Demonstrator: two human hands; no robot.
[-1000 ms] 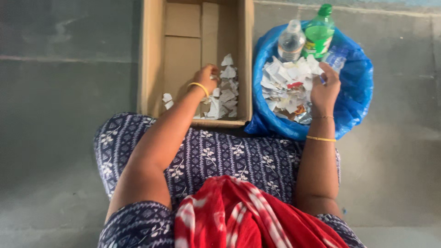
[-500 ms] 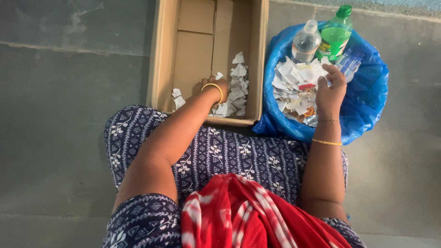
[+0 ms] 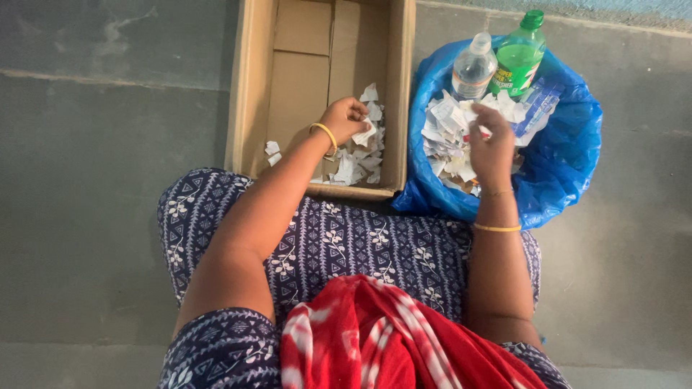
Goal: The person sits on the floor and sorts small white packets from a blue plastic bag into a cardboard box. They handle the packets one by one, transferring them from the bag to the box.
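Left hand (image 3: 346, 119) has lifted off the box's scrap pile.
It pinches a paper scrap (image 3: 364, 135) over the cardboard box (image 3: 249, 86); right hand (image 3: 491, 148) has curled onto the blue bag's (image 3: 569, 151) paper.

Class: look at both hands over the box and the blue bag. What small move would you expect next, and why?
Probably the left hand opens its grip and drops its paper scrap onto the pile in the cardboard box, since it hangs just above it.

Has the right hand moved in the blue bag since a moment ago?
Yes. The right hand slid left across the paper scraps, away from the green bottle.
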